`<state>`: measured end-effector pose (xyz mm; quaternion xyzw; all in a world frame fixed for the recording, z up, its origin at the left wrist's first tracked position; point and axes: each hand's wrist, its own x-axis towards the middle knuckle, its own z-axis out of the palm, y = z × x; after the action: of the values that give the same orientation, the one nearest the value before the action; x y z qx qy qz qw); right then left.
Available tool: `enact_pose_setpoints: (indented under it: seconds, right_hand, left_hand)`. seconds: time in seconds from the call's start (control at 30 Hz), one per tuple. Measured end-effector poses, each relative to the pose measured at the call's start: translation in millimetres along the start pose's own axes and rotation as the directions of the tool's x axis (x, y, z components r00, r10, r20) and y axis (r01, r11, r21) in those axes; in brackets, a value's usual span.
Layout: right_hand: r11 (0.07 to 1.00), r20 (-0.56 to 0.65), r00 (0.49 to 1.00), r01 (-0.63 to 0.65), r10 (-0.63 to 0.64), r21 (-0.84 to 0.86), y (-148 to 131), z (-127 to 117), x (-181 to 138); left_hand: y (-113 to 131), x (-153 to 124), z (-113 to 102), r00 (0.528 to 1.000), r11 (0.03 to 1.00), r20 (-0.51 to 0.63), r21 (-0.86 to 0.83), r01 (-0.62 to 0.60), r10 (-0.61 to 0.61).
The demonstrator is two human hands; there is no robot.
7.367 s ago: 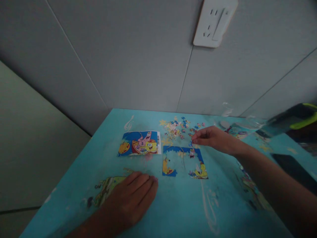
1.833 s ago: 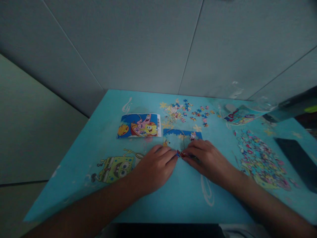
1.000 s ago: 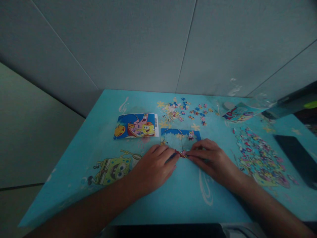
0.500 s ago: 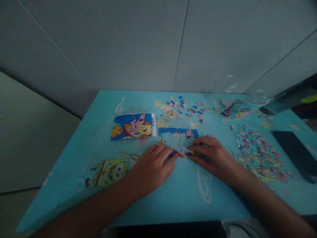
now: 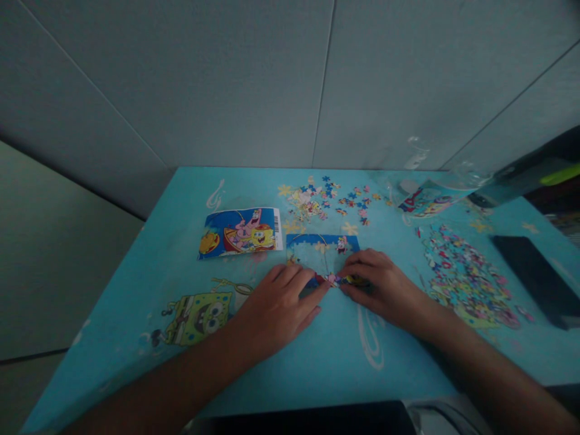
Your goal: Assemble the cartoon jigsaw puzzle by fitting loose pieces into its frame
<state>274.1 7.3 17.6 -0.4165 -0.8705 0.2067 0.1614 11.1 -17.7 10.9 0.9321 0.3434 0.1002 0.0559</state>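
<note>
A partly built cartoon jigsaw (image 5: 322,248) with a blue border lies in the middle of the turquoise table (image 5: 326,356). My left hand (image 5: 278,302) lies flat, fingers stretched onto the jigsaw's lower left edge. My right hand (image 5: 378,285) rests on the lower right edge, its fingertips pressed on a small pink and yellow piece (image 5: 338,280) along the bottom border. Both hands' fingertips almost meet there. A printed reference picture (image 5: 240,231) lies just left of the jigsaw.
Loose pieces (image 5: 326,198) are scattered behind the jigsaw. A larger heap of pieces (image 5: 462,278) lies to the right. A clear plastic bag (image 5: 428,196) and a dark flat object (image 5: 532,278) sit at the far right. A grey wall stands behind.
My right hand came back from the loose pieces to the jigsaw's bottom edge, and my left hand slid up to meet it. In the last second only the fingertips shifted slightly.
</note>
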Motion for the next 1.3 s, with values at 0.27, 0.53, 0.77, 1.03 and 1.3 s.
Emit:
enact_pose_setpoints:
  seconds: [0.27, 0.53, 0.77, 1.03, 1.3]
  right_hand:
    - [0.999, -0.001, 1.000, 0.003, -0.003, 0.036, 0.5, 2.2, 1.0]
    - [0.995, 0.006, 0.996, 0.091, -0.091, -0.044, 1.8, -1.2, -1.1]
    - [0.982, 0.051, 0.993, 0.113, -0.106, -0.151, -1.7, -5.2, -3.7]
    - [0.987, 0.029, 0.994, 0.108, -0.105, -0.123, -0.6, -1.6, 0.8]
    - [0.985, 0.060, 0.987, 0.153, -0.148, -0.084, -4.7, 2.4, -1.5]
  left_hand:
    - [1.0, 0.0, -1.1, 0.999, 1.000, 0.034, 0.011, 0.019, -0.019]
    - [0.7, -1.2, -0.9, 1.000, 1.000, 0.015, 0.017, 0.013, -0.013]
    - [1.1, -2.3, 1.7, 0.999, 1.000, -0.047, -0.007, 0.006, -0.006]
    - [0.3, -2.7, 2.6, 0.999, 1.000, -0.049, -0.010, 0.017, -0.018]
    - [-0.5, -4.7, 4.1, 0.996, 0.999, -0.090, -0.024, 0.026, -0.028]
